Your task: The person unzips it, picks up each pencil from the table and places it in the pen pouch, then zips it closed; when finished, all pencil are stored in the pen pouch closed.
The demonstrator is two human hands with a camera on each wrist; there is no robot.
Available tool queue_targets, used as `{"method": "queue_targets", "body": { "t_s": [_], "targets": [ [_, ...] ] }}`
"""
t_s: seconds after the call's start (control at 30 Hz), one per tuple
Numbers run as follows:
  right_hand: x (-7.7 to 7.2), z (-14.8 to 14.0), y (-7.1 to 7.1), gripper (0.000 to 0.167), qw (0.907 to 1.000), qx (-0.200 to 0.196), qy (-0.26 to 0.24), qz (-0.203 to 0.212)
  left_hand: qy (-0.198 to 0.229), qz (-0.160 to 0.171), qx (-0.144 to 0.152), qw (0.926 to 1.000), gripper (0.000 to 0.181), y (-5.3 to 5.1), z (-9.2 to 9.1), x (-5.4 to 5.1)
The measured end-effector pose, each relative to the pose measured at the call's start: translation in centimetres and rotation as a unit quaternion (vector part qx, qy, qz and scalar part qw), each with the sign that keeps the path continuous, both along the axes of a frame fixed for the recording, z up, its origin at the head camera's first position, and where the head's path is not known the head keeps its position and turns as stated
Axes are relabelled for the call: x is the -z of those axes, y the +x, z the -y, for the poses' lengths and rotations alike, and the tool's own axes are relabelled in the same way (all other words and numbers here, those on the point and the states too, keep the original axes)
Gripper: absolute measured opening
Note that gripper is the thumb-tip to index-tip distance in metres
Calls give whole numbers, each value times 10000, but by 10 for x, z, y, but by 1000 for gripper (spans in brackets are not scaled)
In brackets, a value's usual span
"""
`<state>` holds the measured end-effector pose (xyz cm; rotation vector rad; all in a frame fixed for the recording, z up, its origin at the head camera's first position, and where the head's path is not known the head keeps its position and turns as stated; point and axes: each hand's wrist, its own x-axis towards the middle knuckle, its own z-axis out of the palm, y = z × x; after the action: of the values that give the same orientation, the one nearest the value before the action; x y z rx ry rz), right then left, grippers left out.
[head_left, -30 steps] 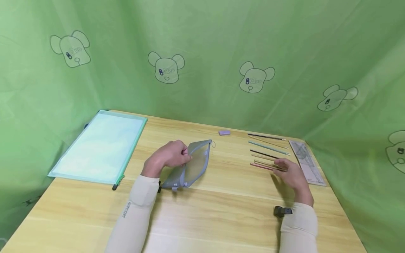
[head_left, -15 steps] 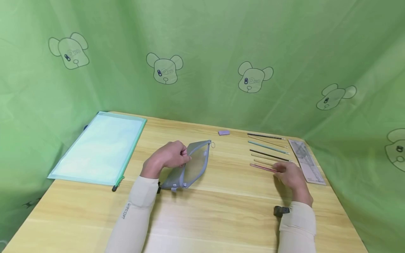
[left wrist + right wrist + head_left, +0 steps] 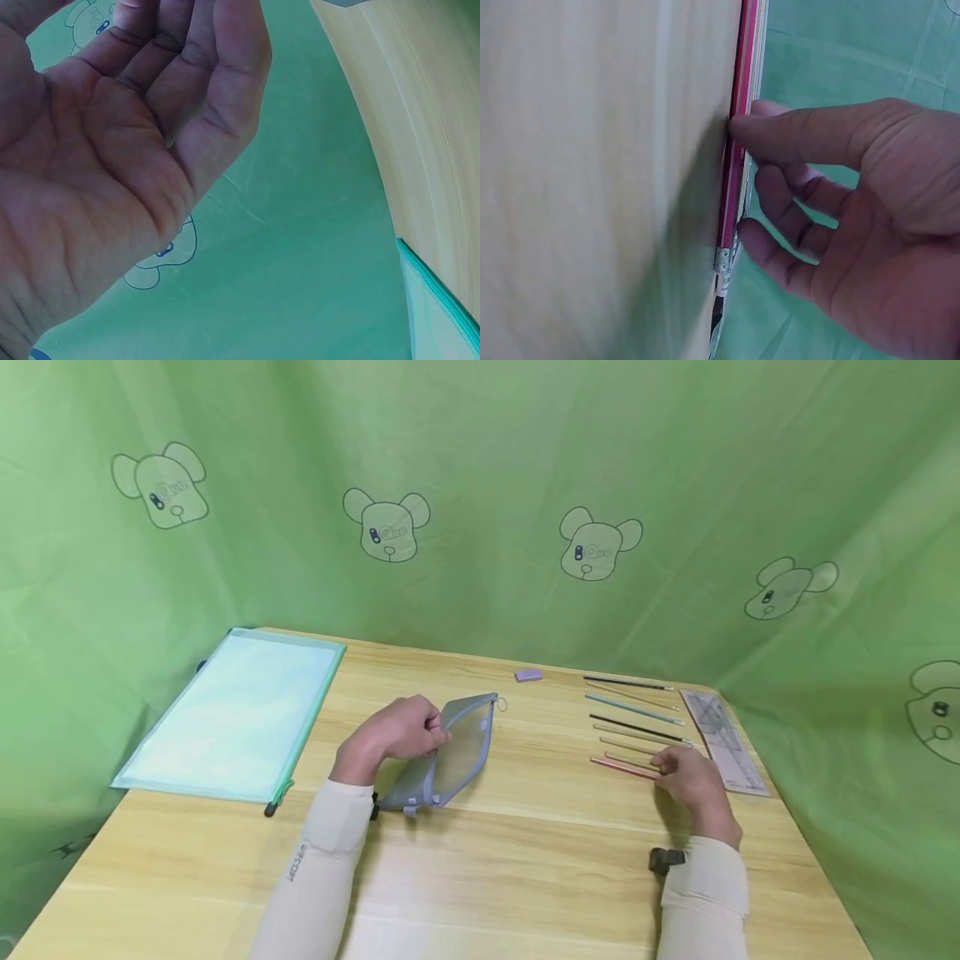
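Note:
A grey-blue zip pouch (image 3: 467,752) stands with its mouth spread on the table; my left hand (image 3: 401,727) pinches its upper edge. In the left wrist view the left hand (image 3: 127,150) has curled fingers, their tips cut off by the frame. My right hand (image 3: 692,778) is at the near end of a row of pencils, thumb and fingers on a red pencil (image 3: 618,767) and a wooden one beside it. The right wrist view shows the thumb of the right hand (image 3: 840,187) against the red pencil (image 3: 742,67), above its metal band.
Several more pencils, including a teal one (image 3: 633,709), lie behind the right hand. A ruler set (image 3: 723,743) lies at the right edge, a purple eraser (image 3: 528,675) at the back. On the left is a pale blue folder (image 3: 232,718) with a green zip. Green curtains surround the table.
The right hand has shifted slightly, and the red pencil with the wooden one beside it now lies nearer the front, apart from the other pencils. The left hand keeps its hold on the pouch.

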<state>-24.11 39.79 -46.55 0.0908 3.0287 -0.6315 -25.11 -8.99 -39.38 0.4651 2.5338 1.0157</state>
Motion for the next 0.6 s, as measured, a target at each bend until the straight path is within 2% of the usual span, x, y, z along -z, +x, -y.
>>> {"method": "queue_targets", "body": {
  "t_s": [0.4,0.6],
  "targets": [
    [-5,0,2,10,9991,244,136,322,-16,-8,20,10000,38,0,0,0],
    [-3,9,1,5,9991,246,143,315,-36,-38,39,10000,38,-1,0,2]
  ]
}}
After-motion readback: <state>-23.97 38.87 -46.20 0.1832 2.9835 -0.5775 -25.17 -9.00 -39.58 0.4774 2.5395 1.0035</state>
